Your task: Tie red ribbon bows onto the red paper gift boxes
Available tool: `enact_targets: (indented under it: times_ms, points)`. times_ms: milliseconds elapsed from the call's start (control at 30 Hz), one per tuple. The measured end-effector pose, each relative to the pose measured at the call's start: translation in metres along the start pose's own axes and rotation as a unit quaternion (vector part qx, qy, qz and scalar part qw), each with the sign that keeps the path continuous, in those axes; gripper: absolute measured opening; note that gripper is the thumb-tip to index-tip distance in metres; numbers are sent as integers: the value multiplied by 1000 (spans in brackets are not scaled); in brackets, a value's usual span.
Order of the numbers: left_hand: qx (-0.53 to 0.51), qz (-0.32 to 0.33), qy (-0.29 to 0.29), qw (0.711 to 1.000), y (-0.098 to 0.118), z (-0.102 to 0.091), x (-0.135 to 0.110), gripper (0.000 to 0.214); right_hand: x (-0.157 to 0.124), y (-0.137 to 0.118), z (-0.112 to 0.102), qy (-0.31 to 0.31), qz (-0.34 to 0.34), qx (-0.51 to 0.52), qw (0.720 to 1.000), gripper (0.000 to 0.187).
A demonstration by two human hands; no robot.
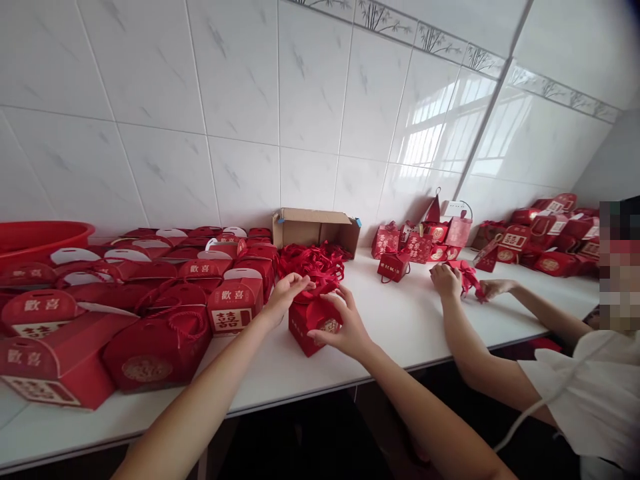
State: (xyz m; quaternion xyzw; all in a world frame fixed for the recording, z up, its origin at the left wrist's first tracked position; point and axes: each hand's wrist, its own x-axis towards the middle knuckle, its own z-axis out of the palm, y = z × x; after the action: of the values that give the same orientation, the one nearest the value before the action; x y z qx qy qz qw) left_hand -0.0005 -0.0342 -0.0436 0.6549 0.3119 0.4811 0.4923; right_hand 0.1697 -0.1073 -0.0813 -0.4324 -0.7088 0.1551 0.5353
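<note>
A small red gift box (305,325) with gold print stands on the white table in front of me. My right hand (347,325) curves round its right side, thumb on the near face and fingers at the upper edge. At the top left of the box is my left hand (286,297), its fingers drawn together beside the red ribbon. Whatever lies between those fingertips is too small to make out. Just behind both hands, a tangled heap of red ribbons (320,259) spills from an open cardboard carton (317,217) lying against the wall.
Rows of red gift boxes (233,303) fill the left of the table (385,337), with a red basin (45,233) behind. Smaller red boxes (393,267) stand right of the carton. At far right, a co-worker's hands (447,280) handle red ribbon near a stacked pile (555,243).
</note>
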Motion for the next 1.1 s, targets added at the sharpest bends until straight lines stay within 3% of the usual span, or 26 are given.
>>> enact_targets:
  times_ms: [167, 267, 333, 400, 533, 600, 700, 867, 933, 1033, 1100]
  points:
    - [-95, -15, -12, 995, 0, -5, -3, 52, -14, -7, 14, -7, -45, -67, 997, 56]
    - [-106, -22, 7, 994, -4, -7, -1, 57, -9, 1, 7, -37, -37, -99, 994, 51]
    - [-97, -21, 22, 995, -9, -9, 1, 61, 3, 14, -9, -43, 16, -140, 989, 44]
    - [-76, -19, 32, 996, -13, -11, 3, 64, 18, 33, -31, -10, 84, -184, 979, 40]
    - [-8, -3, 40, 999, -19, -11, 3, 62, 34, 75, -67, 45, 230, -295, 926, 51]
    - [42, 17, 47, 998, -20, -9, 3, 57, 31, 88, -69, 17, 274, -336, 901, 49]
    - [140, 69, 88, 984, -18, -4, 2, 46, 22, 95, -60, -74, 283, -374, 880, 38]
    - [296, 157, 140, 932, 9, -7, -15, 20, 23, 84, -57, -187, 258, -424, 848, 38]
    - [376, 165, 162, 897, 23, -16, -27, 21, 29, 76, -62, -235, 249, -433, 834, 31]
    - [603, 115, 212, 760, 32, -38, -40, 45, 45, 65, -62, -301, 231, -436, 816, 24]
    - [684, 38, 215, 697, 29, -55, -44, 69, 59, 55, -53, -316, 204, -438, 817, 25]
